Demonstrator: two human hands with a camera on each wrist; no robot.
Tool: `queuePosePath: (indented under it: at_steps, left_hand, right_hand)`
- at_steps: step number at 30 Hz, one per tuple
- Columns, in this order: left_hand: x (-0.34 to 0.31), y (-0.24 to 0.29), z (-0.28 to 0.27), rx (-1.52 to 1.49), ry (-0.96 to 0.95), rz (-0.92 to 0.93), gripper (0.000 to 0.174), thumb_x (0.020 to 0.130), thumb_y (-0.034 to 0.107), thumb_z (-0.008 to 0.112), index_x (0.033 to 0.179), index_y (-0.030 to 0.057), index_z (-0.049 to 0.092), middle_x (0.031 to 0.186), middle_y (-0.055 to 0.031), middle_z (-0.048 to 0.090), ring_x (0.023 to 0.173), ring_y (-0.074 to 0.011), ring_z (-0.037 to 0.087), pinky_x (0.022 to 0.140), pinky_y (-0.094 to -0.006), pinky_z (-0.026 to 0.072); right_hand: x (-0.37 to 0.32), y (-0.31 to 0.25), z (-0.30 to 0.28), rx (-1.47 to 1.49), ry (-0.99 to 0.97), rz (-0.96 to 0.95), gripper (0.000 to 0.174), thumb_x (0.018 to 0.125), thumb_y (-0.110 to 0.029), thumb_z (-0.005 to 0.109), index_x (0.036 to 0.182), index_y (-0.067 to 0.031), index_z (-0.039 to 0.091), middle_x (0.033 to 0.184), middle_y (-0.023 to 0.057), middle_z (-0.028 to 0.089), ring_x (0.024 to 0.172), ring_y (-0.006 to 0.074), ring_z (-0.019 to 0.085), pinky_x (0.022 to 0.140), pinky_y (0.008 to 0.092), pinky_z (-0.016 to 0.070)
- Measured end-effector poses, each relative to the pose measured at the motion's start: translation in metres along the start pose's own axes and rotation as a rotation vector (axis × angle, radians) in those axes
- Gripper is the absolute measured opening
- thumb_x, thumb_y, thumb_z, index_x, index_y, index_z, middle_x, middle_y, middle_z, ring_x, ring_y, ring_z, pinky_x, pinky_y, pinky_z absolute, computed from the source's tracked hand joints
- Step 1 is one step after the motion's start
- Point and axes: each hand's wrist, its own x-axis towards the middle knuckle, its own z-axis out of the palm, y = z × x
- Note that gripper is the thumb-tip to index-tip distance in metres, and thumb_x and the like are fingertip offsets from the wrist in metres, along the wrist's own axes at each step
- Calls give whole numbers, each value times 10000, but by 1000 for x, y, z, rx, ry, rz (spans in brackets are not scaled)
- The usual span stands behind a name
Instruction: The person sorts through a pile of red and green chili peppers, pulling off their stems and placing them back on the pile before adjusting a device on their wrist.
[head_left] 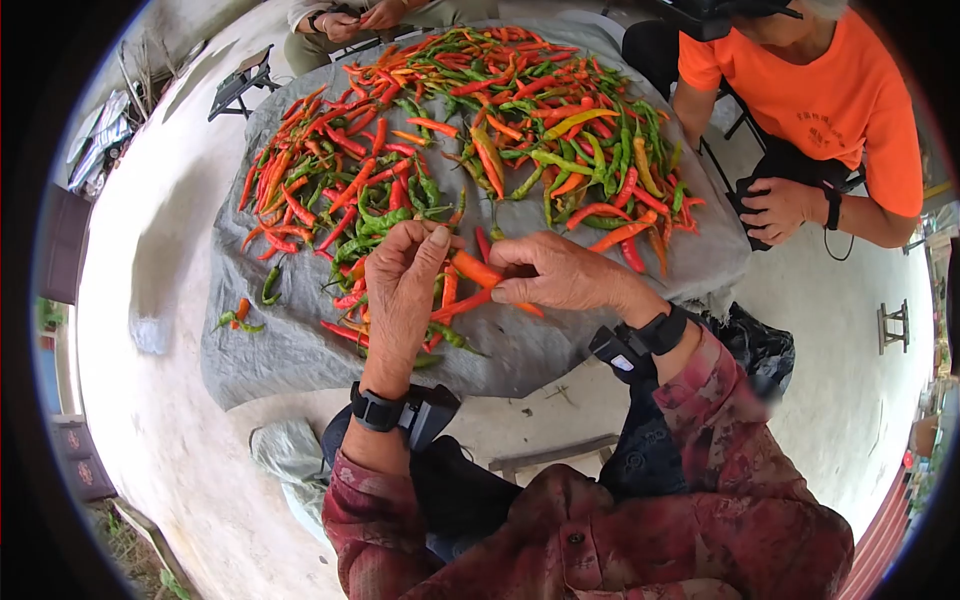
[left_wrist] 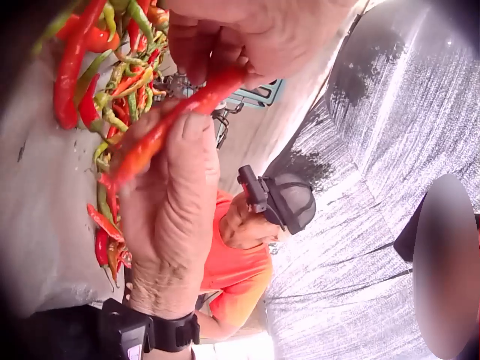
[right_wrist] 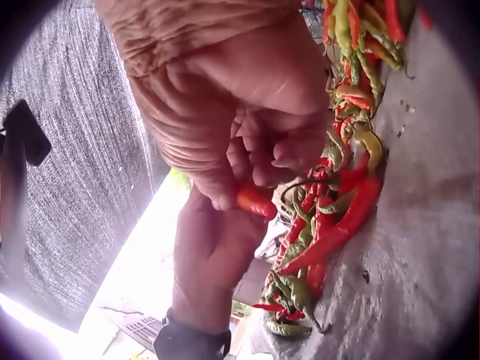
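An orange-red chili pepper [head_left: 475,268] is held between both hands over the near side of the heap. My left hand [head_left: 405,280] pinches one end with thumb and fingertips. At the other end, my right hand [head_left: 565,270] grips it, and in the left wrist view the right thumb [left_wrist: 191,139] lies along its side. Only a short orange-red piece of the pepper [right_wrist: 256,202] shows in the right wrist view, the fingers hiding the remainder. Just under the hands, red and green chilies [head_left: 455,338] lie on the grey cloth [head_left: 300,350].
A large heap of red, orange and green chilies [head_left: 340,185] spreads over the cloth-covered table. Someone in an orange shirt [head_left: 830,110] sits at the right, and another person's hands [head_left: 360,18] show across the table. A small stool [head_left: 893,327] stands on the floor at far right.
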Motion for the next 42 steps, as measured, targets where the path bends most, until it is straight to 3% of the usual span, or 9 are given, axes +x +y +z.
queuePosePath:
  at_steps: [8,11,14,18,25,28,31,34,42]
  left_hand:
    - [7,-7,14,201,82,30,136,902,121,560,922,-12,581,820,-68,646,736,-135,615,660,-252,482]
    - [8,-19,23,839,-176,266,166,803,59,600,950,-4,557,889,-152,624,791,-352,608,682,-384,500]
    - [9,-43,35,1165,-173,522,239,785,72,611,1006,16,537,979,-148,585,876,-341,587,722,-411,492]
    - [18,-48,44,1187,-156,494,295,770,78,610,1051,39,531,973,-135,567,906,-331,574,763,-396,489]
    - [32,-39,53,1285,-329,331,201,813,85,569,1000,26,609,915,-137,627,908,-344,581,790,-399,474]
    - [30,-28,54,963,-207,456,143,781,44,610,921,33,638,843,-121,627,802,-261,606,698,-340,490]
    - [28,-26,52,460,-82,244,153,811,-17,616,958,24,635,777,-40,610,669,-96,545,653,-229,457]
    - [27,-26,48,224,-42,167,142,835,-4,607,973,22,630,785,-10,614,697,-72,533,663,-227,457]
    - [18,-19,23,261,-12,168,135,891,68,584,1014,21,615,854,9,605,725,-52,530,658,-199,449]
  right_hand:
    - [-21,28,-49,-71,233,40,268,812,-263,657,827,-4,592,663,29,544,613,111,517,566,272,419]
    - [-22,37,-54,592,581,163,234,865,-274,641,879,-44,602,676,-1,556,554,50,495,487,190,394]
    - [-24,52,-64,943,721,60,204,870,-248,631,874,-45,608,696,9,576,557,72,505,493,211,409]
    - [-25,52,-67,1418,806,-24,232,891,-238,603,1005,-36,586,749,36,595,626,114,531,562,244,434]
    - [-34,43,-59,1182,583,-94,263,910,-262,575,1037,-32,584,707,5,560,597,79,506,537,214,412]
    - [-31,41,-52,1005,546,-50,244,902,-272,586,982,-43,612,703,-11,563,564,56,490,501,196,408]
    - [-24,40,-39,665,480,96,242,888,-274,596,976,-49,618,724,-1,581,606,42,504,507,202,421]
    - [-13,31,-20,164,403,-113,315,860,-300,605,931,7,607,725,39,590,655,124,529,616,295,459]
    - [3,23,-10,-31,254,6,248,782,-209,640,841,25,583,730,137,590,679,237,569,632,350,437]
